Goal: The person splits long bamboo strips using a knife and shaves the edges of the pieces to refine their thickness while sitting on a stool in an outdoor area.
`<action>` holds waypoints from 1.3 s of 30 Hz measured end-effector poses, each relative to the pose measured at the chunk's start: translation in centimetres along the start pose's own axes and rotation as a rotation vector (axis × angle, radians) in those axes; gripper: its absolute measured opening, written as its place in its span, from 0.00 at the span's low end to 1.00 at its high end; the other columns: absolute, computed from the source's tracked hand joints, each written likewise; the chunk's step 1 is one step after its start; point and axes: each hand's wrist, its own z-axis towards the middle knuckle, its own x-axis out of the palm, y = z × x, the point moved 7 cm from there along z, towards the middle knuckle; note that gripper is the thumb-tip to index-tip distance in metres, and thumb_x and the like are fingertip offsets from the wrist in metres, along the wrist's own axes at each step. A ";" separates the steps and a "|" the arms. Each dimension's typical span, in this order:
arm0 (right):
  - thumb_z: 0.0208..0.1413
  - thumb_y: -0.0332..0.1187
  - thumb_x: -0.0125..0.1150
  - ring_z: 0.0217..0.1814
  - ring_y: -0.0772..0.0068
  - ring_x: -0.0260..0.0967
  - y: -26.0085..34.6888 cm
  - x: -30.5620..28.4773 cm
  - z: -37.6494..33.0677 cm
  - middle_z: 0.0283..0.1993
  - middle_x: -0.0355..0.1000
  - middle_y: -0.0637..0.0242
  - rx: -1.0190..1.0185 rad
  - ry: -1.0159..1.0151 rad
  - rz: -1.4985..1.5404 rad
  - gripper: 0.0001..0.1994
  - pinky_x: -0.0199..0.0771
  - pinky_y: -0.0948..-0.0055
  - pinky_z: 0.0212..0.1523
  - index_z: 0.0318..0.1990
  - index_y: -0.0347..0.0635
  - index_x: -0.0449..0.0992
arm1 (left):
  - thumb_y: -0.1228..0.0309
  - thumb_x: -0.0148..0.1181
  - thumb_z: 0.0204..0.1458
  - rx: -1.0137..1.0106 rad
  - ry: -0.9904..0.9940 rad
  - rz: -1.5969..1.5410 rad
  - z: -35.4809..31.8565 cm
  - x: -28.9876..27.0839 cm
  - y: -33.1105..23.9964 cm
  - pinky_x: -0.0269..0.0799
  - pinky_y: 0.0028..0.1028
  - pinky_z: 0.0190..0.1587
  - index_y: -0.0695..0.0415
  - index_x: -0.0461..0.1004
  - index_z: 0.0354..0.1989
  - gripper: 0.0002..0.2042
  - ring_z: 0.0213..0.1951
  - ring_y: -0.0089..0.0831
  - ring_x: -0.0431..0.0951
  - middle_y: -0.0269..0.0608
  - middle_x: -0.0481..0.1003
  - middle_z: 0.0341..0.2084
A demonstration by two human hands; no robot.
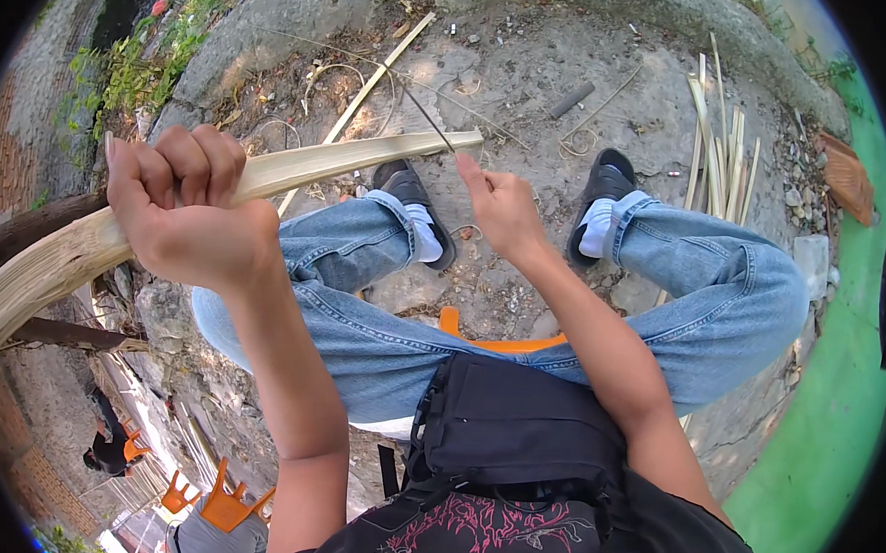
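Outdoors, a long pale bamboo strip (298, 169) is gripped in the left hand (181, 208), whose fingers are curled fully around it in a closed fist. The strip runs from the lower left edge of the view, where it is broad and curved, up and across to a narrower end above the knees. Near that far end the right hand (502, 208) is held, its fingers pinched on a thin dark blade (429, 119) that slants up and to the left, its lower end lying at the strip's tip. The strip is held above a pair of legs in blue jeans (682, 299), with white socks and black sandals (609, 175) set on bare stony ground (534, 71). A small orange seat (495, 339) is seen between the thighs, and a black bag (515, 431) is worn at the chest. More thin split bamboo strips (716, 141) lie on the ground to the right, well apart from the hands, and another long pale stick (379, 73) lies beyond the held strip. Orange chairs (226, 500) are seen at the lower left.
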 end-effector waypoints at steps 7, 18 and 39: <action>0.53 0.67 0.40 0.30 0.46 0.73 -9.9 0.6 3.6 0.20 0.70 0.41 0.294 -0.051 -0.035 0.43 0.68 0.53 0.36 0.18 0.24 0.73 | 0.65 0.40 0.60 0.053 -0.002 -0.072 0.4 1.1 1.0 0.35 0.23 0.16 0.49 0.46 0.16 0.19 0.12 0.19 0.39 0.29 0.44 0.09; 0.53 0.68 0.41 0.25 0.56 0.73 -5.2 0.7 0.3 0.17 0.68 0.48 0.129 -0.052 0.125 0.41 0.69 0.60 0.33 0.13 0.29 0.69 | 0.67 0.38 0.60 0.037 0.059 -0.086 0.0 2.2 0.7 0.36 0.23 0.16 0.50 0.45 0.16 0.19 0.13 0.19 0.39 0.29 0.44 0.09; 0.53 0.66 0.43 0.14 0.69 0.59 -5.8 -0.2 1.6 0.10 0.59 0.65 0.150 -0.167 0.235 0.38 0.59 0.67 0.21 0.10 0.36 0.65 | 0.67 0.40 0.58 0.017 0.179 -0.058 0.6 6.1 0.9 0.38 0.24 0.18 0.50 0.45 0.15 0.18 0.15 0.20 0.41 0.29 0.44 0.10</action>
